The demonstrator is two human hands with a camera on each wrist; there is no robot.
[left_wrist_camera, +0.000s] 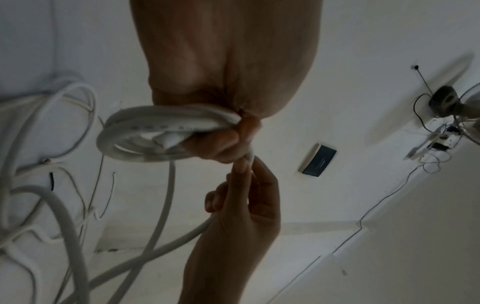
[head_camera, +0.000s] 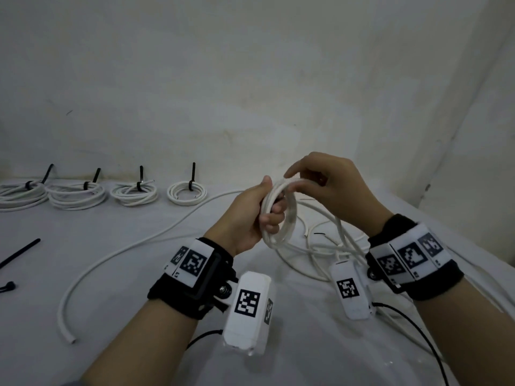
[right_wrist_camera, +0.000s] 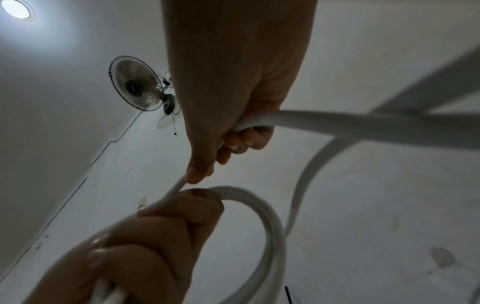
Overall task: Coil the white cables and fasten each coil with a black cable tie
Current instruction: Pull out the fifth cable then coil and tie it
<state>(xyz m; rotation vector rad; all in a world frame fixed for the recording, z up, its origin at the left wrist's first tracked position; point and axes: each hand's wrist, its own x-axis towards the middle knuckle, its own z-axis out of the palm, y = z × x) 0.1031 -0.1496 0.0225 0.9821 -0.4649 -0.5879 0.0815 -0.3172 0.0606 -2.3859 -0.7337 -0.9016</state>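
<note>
Above the table middle, my left hand (head_camera: 269, 201) grips a small coil of white cable (head_camera: 288, 218), fingers curled through its loops. My right hand (head_camera: 292, 181) pinches the same cable at the coil's top, just beside the left thumb. The cable's free length trails down to a loose tangle (head_camera: 328, 243) on the table. In the left wrist view the coil (left_wrist_camera: 124, 148) juts left from the left hand (left_wrist_camera: 228, 133), and the right hand (left_wrist_camera: 244, 185) holds the strand below. In the right wrist view the right hand (right_wrist_camera: 221, 152) pinches the strand just above the left hand (right_wrist_camera: 168, 222) and coil (right_wrist_camera: 272, 226).
Several finished coils with black ties (head_camera: 186, 192) line the back left edge by the wall. Another long white cable (head_camera: 125, 246) curves across the white table (head_camera: 292, 344). Loose black ties (head_camera: 19, 253) lie at the far left. Thin black wrist-camera leads run near the front.
</note>
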